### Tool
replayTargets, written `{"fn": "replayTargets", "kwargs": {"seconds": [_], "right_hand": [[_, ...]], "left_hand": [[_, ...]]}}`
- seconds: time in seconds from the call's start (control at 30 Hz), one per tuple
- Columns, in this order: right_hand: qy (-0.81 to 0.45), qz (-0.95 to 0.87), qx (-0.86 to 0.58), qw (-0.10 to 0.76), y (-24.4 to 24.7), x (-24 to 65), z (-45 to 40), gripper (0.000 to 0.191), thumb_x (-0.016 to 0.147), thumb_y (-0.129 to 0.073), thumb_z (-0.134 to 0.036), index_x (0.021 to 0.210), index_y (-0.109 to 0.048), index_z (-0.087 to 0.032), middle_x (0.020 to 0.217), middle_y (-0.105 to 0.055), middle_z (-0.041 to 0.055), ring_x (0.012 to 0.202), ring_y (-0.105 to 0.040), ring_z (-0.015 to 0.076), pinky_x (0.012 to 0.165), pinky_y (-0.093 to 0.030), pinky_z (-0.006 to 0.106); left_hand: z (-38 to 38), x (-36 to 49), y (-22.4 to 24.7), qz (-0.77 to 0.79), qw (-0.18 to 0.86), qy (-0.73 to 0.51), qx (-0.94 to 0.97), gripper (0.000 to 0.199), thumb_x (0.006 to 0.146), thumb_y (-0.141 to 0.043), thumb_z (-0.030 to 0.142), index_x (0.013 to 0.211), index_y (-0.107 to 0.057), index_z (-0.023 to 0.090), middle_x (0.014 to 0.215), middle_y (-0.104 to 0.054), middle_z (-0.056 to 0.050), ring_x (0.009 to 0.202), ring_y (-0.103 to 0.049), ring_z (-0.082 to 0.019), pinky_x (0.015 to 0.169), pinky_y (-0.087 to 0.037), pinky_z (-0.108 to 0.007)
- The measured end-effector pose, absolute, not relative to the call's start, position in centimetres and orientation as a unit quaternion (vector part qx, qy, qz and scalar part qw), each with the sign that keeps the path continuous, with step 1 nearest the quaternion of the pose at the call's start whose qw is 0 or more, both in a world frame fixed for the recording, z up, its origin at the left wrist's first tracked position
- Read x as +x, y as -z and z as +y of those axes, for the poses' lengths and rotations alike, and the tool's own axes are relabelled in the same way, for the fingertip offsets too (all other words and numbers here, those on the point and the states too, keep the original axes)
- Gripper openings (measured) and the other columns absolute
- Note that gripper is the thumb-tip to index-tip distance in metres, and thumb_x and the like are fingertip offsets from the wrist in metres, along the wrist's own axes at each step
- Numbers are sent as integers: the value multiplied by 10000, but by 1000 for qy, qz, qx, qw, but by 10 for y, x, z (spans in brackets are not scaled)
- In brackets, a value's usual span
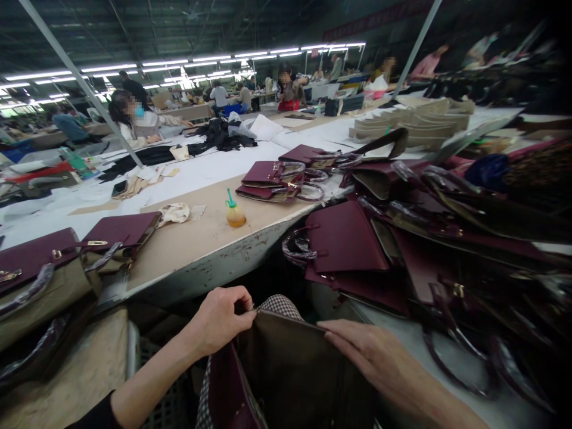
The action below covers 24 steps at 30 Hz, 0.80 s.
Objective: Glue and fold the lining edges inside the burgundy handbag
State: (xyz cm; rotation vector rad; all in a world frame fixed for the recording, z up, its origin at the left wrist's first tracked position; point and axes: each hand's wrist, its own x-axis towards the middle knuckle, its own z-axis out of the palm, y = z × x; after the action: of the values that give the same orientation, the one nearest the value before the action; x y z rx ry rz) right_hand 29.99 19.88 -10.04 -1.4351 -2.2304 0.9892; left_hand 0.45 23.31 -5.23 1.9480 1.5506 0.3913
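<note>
An open handbag (295, 363) with a dark olive-brown lining and burgundy outer panels sits in my lap, its mouth facing up. My left hand (226, 319) is closed in a pinch at the left end of the bag's upper edge. Along the same edge, farther right, my right hand (369, 351) holds the rim with long, nearly straight fingers, some on the lining side. The bag's lower part runs out of the picture. Checked cloth (281, 305) shows behind and left of the bag.
Burgundy handbags with wrapped handles (346, 235) are piled on my right; other handbags (120, 229) lie left. On the worktable (201, 253) stand a green-topped bottle of amber liquid (235, 213) and a crumpled cloth (174, 213). A masked person (143, 128) sits across the table.
</note>
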Motion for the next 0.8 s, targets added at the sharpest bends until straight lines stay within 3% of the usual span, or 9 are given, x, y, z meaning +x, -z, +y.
{"fn": "replayTargets", "kwargs": {"seconds": [0.1, 0.3, 0.7, 0.8], "right_hand": [[-239, -841, -471, 120, 87, 272, 206, 269, 987, -514, -309, 1232, -617, -265, 1189, -655, 32, 1016, -633, 271, 879, -504, 419], [-289, -802, -484, 197, 86, 208, 214, 230, 941, -619, -264, 1167, -655, -285, 1100, -684, -15, 1012, -632, 218, 849, -482, 313], [-267, -773, -520, 246, 104, 185, 213, 169, 958, -584, -220, 984, -724, -311, 949, -719, -64, 888, -664, 166, 736, -429, 264], [-268, -769, -528, 240, 104, 183, 214, 168, 957, -585, -220, 976, -724, -312, 931, -718, -62, 882, -662, 167, 724, -414, 267]], "left_hand": [[233, 6, 51, 579, 313, -149, 738, 143, 802, -596, 306, 742, -650, 189, 709, -669, 30, 689, -587, -134, 662, -389, -250], [230, 0, 52, 570, 331, -159, 735, 134, 796, -616, 308, 744, -656, 192, 696, -658, 38, 680, -570, -129, 647, -385, -248], [226, -14, 55, 563, 332, -168, 738, 148, 817, -608, 324, 743, -630, 198, 701, -647, 43, 683, -564, -127, 654, -378, -252], [227, -15, 55, 557, 341, -177, 736, 99, 804, -624, 296, 854, -619, 211, 747, -657, 52, 701, -570, -124, 664, -387, -244]]}}
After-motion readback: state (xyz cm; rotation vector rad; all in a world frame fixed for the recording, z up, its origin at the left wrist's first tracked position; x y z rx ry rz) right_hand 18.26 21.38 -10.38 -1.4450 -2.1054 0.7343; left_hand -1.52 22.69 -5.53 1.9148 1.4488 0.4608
